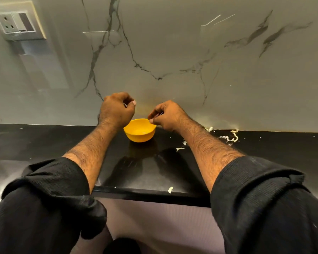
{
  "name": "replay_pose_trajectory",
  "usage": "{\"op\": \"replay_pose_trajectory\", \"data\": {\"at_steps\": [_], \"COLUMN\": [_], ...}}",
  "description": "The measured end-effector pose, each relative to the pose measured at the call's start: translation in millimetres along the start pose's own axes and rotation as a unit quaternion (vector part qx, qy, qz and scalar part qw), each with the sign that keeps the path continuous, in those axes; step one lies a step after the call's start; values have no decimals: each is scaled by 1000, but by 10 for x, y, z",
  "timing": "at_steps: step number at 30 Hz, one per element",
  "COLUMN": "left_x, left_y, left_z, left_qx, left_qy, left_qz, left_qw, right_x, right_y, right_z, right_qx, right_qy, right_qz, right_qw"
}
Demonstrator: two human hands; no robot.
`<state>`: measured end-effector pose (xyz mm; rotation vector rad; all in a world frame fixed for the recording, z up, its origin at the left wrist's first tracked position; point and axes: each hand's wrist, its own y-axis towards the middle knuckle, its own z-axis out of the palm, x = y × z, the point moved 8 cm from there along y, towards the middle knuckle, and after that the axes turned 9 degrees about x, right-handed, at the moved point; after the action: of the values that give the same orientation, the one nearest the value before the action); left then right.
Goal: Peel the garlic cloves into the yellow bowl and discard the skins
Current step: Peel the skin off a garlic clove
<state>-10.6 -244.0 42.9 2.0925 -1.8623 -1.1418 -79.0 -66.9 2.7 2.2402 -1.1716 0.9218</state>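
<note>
A small yellow bowl [139, 132] stands on the black counter [44, 143] close to the wall. My left hand [117, 109] hovers above and to the left of it, fingers curled, with a thin pale sliver showing between thumb and fingers. My right hand [166, 115] hangs over the bowl's right rim, fingertips pinched together; what they pinch is too small to tell. A faint pale spot lies inside the bowl. Garlic skins [231, 137] lie scattered on the counter to the right.
More skin scraps [180, 148] lie by my right forearm, and one piece [170, 189] sits at the counter's front edge. A marbled wall rises just behind the bowl, with a wall socket [17, 22] at the upper left.
</note>
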Motion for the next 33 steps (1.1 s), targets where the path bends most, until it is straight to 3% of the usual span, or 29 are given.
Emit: {"op": "replay_pose_trajectory", "data": {"at_steps": [3, 10, 15, 22, 28, 33], "left_x": [55, -95, -309, -888, -1355, -1463], "left_y": [25, 59, 62, 47, -2, -53], "left_z": [-13, 20, 72, 345, 751, 1109], "left_qx": [-1, 0, 2, 7, 54, 99], "left_qy": [2, 9, 4, -2, -14, -15], "left_qz": [-2, 15, 43, 102, 151, 183], "left_qw": [1000, 1000, 999, 995, 987, 978], "right_x": [20, 33, -39, -191, -448, -736], "right_y": [65, 12, -131, -545, -773, -804], "right_z": [145, 109, -28, -346, -583, -840], "right_qx": [34, -16, -24, -103, -55, -47], "right_qy": [-47, -73, -155, -377, -498, -493], "right_qz": [9, -11, 2, -25, -40, -40], "right_qw": [998, 997, 988, 920, 864, 868]}}
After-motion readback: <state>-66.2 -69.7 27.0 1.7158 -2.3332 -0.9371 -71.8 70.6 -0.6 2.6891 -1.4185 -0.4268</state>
